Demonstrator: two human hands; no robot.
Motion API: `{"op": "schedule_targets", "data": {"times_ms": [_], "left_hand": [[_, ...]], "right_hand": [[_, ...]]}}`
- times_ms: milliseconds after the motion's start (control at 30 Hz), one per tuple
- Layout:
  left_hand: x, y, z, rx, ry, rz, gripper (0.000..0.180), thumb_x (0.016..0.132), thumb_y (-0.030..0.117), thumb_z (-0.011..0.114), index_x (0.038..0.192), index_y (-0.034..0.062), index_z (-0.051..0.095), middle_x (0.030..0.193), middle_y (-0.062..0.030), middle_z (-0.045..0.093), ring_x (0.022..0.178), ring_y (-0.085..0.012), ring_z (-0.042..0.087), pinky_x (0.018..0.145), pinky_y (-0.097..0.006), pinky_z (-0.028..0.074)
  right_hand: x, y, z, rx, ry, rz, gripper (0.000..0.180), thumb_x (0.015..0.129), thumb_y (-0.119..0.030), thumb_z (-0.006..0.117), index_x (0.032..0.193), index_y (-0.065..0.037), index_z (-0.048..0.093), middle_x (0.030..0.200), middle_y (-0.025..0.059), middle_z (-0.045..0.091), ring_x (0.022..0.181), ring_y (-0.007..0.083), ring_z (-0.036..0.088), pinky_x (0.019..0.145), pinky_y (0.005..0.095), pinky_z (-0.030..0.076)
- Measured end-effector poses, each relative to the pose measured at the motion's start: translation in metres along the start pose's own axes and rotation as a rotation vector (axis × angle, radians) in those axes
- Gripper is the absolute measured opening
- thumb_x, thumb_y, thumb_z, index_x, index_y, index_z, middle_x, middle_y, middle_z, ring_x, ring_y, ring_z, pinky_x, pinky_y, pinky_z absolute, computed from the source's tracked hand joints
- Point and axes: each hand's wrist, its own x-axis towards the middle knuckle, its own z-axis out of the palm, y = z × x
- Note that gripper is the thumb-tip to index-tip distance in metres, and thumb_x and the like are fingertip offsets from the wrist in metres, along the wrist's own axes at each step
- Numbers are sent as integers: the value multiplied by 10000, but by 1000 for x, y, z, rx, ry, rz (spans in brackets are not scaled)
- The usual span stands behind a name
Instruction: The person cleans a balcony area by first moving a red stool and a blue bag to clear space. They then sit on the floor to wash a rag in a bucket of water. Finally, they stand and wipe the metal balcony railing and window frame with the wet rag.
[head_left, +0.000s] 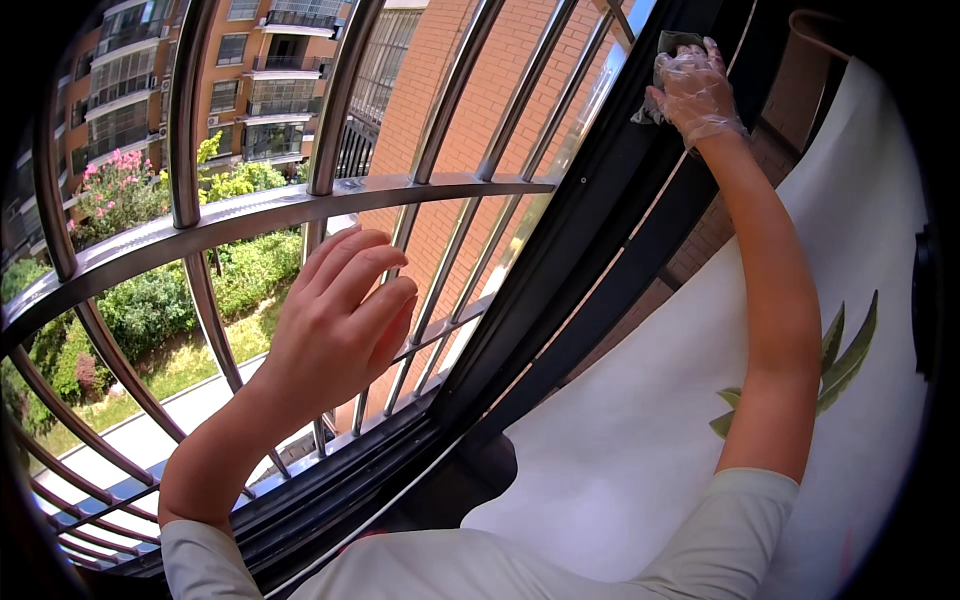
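Note:
My right hand [697, 90], in a thin clear plastic glove, presses a grey-green cloth [680, 42] against the upper part of the black window frame [583, 215]. Edges of the cloth stick out above and to the left of the gloved fingers. Bare and raised, my left hand [345, 310] is in front of the metal window bars [375, 187]. Its fingers are loosely bent with small gaps between them, and nothing shows in them. The palm is turned away, and whether it touches a bar cannot be made out.
A white curtain [620, 455] with green leaves printed on it hangs along the right, beside my right arm. The window's black lower track [330, 510] runs below my left hand. Beyond the bars stand a brick wall [490, 95], shrubs [150, 300] and apartment buildings [225, 85].

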Motion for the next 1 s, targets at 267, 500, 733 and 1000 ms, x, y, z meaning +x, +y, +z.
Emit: {"op": "schedule_targets", "data": {"times_ms": [267, 500, 733, 1000], "left_hand": [[44, -30, 41, 182, 26, -136, 377, 756, 66, 611, 1103, -14, 487, 1165, -201, 516, 1184, -370, 426, 1022, -435, 322], [76, -47, 67, 514, -236, -322, 499, 806, 373, 605, 1095, -19, 499, 1078, -175, 546, 1146, -326, 453, 997, -456, 308], [89, -53, 62, 644, -504, -388, 528, 834, 547, 488, 965, 48, 599, 914, -113, 556, 945, -251, 501, 821, -400, 383], [84, -55, 69, 545, -467, -353, 463, 843, 482, 520, 813, 28, 607, 783, -114, 551, 826, -234, 531, 748, -354, 436]], "right_hand": [[13, -8, -28, 60, -337, -21, 397, 803, -378, 590, 1001, -35, 620, 992, 154, 606, 1032, 278, 542, 986, 354, 344], [-4, -2, -8, 22, -278, -86, 303, 837, -282, 570, 1022, -44, 600, 1077, 121, 573, 1057, 270, 526, 962, 350, 389], [28, 18, -22, 53, -71, -94, 232, 842, -235, 519, 949, -48, 606, 944, 104, 600, 983, 256, 552, 883, 348, 437], [44, 11, 8, -138, -173, -19, 193, 795, -199, 528, 889, -51, 610, 879, 119, 608, 876, 257, 570, 789, 352, 445]]}}
